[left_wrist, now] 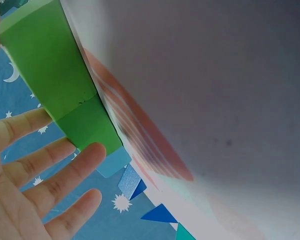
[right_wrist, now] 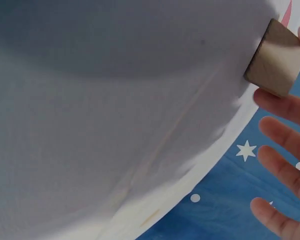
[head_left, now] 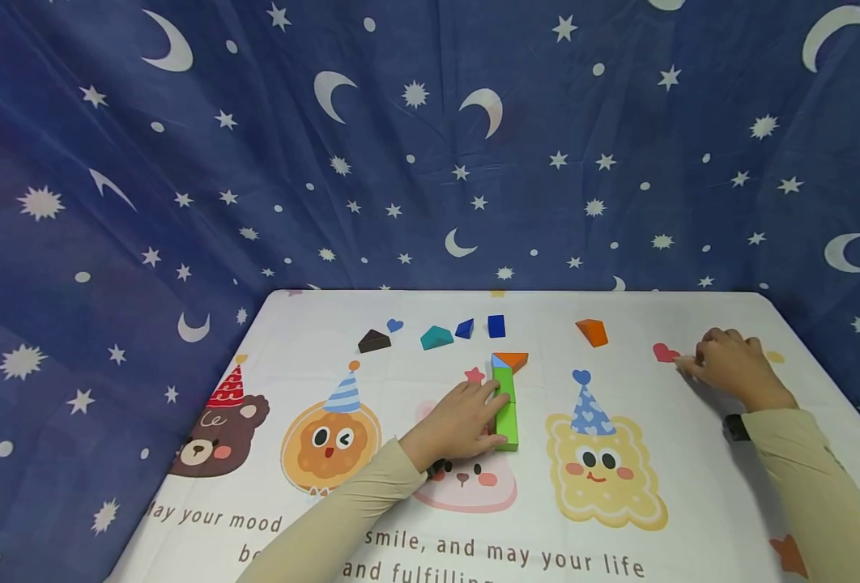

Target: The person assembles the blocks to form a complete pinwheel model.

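Two green blocks [head_left: 504,421] stand end to end in a row on the table. A light blue piece [left_wrist: 114,161] and an orange triangular block [head_left: 516,360] sit at the far end of the row. My left hand [head_left: 466,417] lies along the row's left side, its fingers [left_wrist: 72,172] mostly straight and touching the green blocks. The thumb is by the near end. Out on the right, my right hand [head_left: 739,364] pinches a tan wooden block [right_wrist: 276,60] between thumb and index finger, with the other fingers spread loosely. In the head view the hand mostly hides that block.
Along the back lie a black block [head_left: 375,342], a teal block [head_left: 436,338], a small blue triangular block [head_left: 465,329], a blue block [head_left: 496,326] and an orange block [head_left: 593,332]. A blue star-and-moon curtain [head_left: 401,219] hangs behind the white printed tablecloth [head_left: 255,502].
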`<action>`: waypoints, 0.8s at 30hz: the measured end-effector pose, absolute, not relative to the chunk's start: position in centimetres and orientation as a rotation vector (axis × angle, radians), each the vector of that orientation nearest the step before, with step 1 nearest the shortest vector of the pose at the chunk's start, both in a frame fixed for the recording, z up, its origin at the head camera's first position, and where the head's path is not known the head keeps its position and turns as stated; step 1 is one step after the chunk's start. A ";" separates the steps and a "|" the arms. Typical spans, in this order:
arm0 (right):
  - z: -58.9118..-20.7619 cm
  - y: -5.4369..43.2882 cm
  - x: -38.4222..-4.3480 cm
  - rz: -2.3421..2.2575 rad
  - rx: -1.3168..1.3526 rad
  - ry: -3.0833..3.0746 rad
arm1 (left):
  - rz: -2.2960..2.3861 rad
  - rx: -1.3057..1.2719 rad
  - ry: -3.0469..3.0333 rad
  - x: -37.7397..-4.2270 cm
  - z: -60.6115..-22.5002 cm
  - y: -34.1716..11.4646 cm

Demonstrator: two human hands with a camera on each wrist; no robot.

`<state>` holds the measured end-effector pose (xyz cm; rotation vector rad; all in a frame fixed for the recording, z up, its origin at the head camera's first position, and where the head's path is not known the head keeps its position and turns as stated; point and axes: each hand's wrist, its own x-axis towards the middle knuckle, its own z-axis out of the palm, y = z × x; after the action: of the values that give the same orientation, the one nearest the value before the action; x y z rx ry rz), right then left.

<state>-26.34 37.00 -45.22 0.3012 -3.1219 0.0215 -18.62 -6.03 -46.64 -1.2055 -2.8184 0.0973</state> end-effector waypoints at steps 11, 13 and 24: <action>-46.1 36.4 -26.8 0.030 0.478 -2.940 | 0.100 -1.202 -2.811 -18.7 -46.8 -6.0; -46.1 36.2 -26.7 0.016 0.508 -2.938 | 0.099 -1.201 -2.809 -18.6 -46.7 -6.0; -46.2 35.7 -26.2 -0.004 0.564 -2.912 | 0.086 -1.208 -2.792 -18.6 -46.7 -6.1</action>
<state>-26.20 35.67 -46.23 0.5639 -2.9123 -0.0035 -18.63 -6.10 -46.68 -1.2079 -2.7923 0.0864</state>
